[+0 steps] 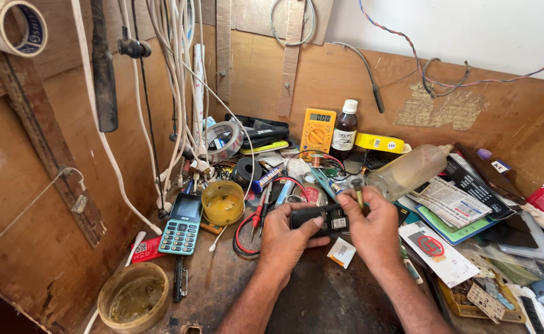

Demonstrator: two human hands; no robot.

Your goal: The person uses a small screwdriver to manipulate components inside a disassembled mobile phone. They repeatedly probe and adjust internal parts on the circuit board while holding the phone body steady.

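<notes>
head view: the left hand (pixel 282 240) is wrapped around the left end of a small black device (pixel 319 219), thumb lying across its top, holding it level above the dark worktop (pixel 321 297). the right hand (pixel 374 227) steadies the device's right end and pinches a thin screwdriver (pixel 358 190) upright between thumb and fingers, its tip close to the device. both grips are closed on what they hold. the device sits near the middle of the bench, between the two hands.

just below the hands lies a small white battery pack (pixel 342 252). to the left, red and black probe leads (pixel 255 226) curl beside a yellow tub (pixel 222 201), and further left a teal keypad phone (pixel 181 224) lies flat. near the left corner stands a round tin (pixel 133 297). far back, a yellow multimeter (pixel 317 131) leans against the wooden wall beside a dark bottle (pixel 345 131). a clear plastic bottle (pixel 411 170) lies tilted just right of the hands, over papers and cards.
</notes>
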